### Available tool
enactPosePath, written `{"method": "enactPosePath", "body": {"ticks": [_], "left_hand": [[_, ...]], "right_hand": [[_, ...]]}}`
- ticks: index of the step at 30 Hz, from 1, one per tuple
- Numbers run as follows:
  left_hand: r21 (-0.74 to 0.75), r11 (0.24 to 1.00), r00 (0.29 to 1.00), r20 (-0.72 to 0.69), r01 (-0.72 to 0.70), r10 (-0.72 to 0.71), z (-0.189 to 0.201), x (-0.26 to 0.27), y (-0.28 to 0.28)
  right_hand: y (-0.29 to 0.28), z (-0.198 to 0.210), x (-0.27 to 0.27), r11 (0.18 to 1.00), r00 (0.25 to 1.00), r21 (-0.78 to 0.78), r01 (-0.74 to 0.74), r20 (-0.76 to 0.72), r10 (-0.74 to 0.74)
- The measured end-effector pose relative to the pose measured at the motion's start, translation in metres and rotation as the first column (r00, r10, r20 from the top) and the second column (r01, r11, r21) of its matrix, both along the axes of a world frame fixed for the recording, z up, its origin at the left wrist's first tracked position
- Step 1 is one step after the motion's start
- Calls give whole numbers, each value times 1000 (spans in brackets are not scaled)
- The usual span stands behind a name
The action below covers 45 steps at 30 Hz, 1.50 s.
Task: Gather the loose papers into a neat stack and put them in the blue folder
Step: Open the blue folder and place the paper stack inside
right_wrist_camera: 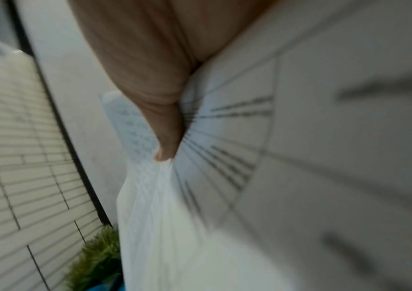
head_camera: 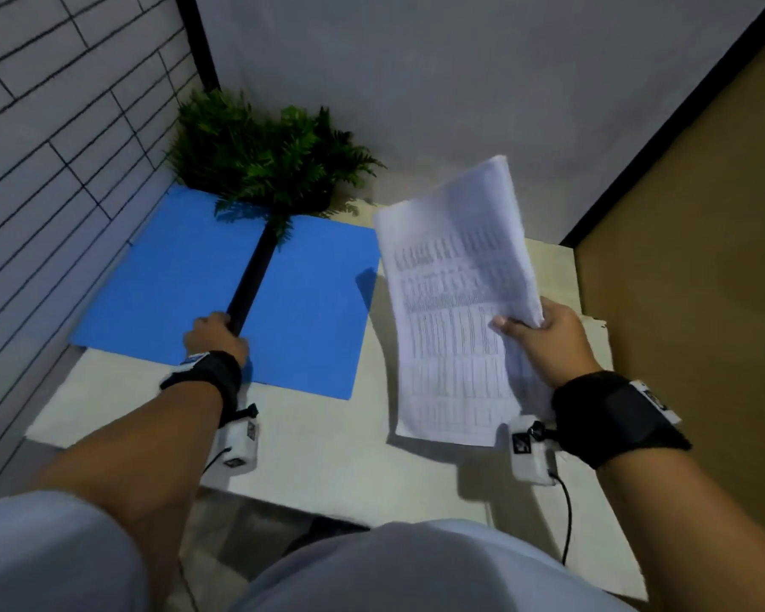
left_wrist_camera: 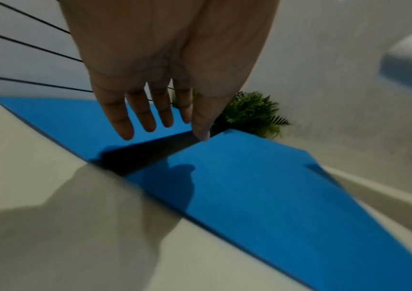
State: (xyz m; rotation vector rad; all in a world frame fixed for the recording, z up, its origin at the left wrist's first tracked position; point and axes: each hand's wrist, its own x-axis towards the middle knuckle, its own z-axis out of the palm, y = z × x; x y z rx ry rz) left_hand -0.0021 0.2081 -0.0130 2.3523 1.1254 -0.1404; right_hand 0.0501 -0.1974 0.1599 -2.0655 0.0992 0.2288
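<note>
The blue folder point(head_camera: 160, 298) lies spread open and flat on the white table, its black spine point(head_camera: 250, 284) running away from me. My left hand point(head_camera: 215, 335) hovers at the near end of the spine, fingers straight and spread over the folder point(left_wrist_camera: 262, 187), holding nothing. My right hand point(head_camera: 544, 333) pinches a stack of printed white papers point(head_camera: 456, 302) at its right edge, thumb on top, lifted off the table to the right of the folder. In the right wrist view the thumb point(right_wrist_camera: 167, 133) presses on the blurred papers point(right_wrist_camera: 249, 157).
A green potted fern point(head_camera: 266, 161) stands at the far end of the folder, overhanging its spine. A tiled wall point(head_camera: 63, 125) is on the left, a grey wall behind. The white table point(head_camera: 327, 443) ends near my body; a brown floor point(head_camera: 703, 258) lies to the right.
</note>
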Motion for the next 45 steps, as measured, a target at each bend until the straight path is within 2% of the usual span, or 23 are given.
{"method": "enactPosePath", "body": {"ticks": [3, 6, 9, 12, 18, 20, 23, 25, 27, 29, 31, 33, 35, 38, 41, 45], "left_hand": [[66, 994, 989, -123, 92, -84, -15, -5, 33], [90, 964, 941, -258, 251, -221, -21, -9, 44], [33, 887, 846, -320, 460, -427, -21, -21, 30], [-61, 808, 766, -280, 587, -578, -17, -45, 4], [-144, 761, 744, -158, 633, -649, -21, -102, -30], [-148, 767, 758, -125, 624, -641, -17, -107, -31], [-80, 849, 849, -39, 523, -527, -12, -107, -19], [29, 928, 929, -8, 370, -370, -13, -109, 0], [98, 980, 984, -36, 175, -172, -16, -113, 23], [60, 998, 993, -117, 1, 6, -14, -117, 41], [14, 995, 981, -168, -96, 97, -10, -116, 50], [19, 984, 973, -152, -175, 176, -2, -113, 58], [1, 973, 971, -66, -229, 229, 12, -107, 66], [-67, 987, 981, 120, -144, 152, 45, -98, 70], [-47, 999, 964, 266, 8, 5, 90, -92, 57], [-42, 975, 915, 355, 218, -190, 134, -89, 26]], "right_hand": [[32, -10, -7, 928, 988, 351, 126, -124, -87], [60, -21, -8, 853, 973, 486, 190, -207, -98], [79, -37, -4, 819, 963, 528, 222, -252, -98], [89, -58, 0, 809, 954, 539, 234, -290, -83], [98, -96, -4, 857, 918, 487, 169, -393, 42], [103, -110, -10, 878, 889, 456, 144, -449, 87], [113, -129, -17, 911, 831, 394, 120, -542, 125], [116, -146, -17, 936, 810, 336, 109, -575, 113], [114, -166, -13, 956, 834, 279, 89, -546, 82], [106, -198, -3, 962, 859, 262, 82, -508, 65], [117, -187, -7, 956, 871, 267, 122, -491, 26], [126, -171, -11, 961, 882, 237, 142, -471, -14], [127, -167, -11, 971, 885, 198, 137, -465, -29], [127, -172, -6, 974, 884, 173, 148, -465, -52], [129, -175, -3, 973, 880, 156, 167, -469, -76], [134, -175, 2, 968, 873, 173, 183, -481, -79]]}}
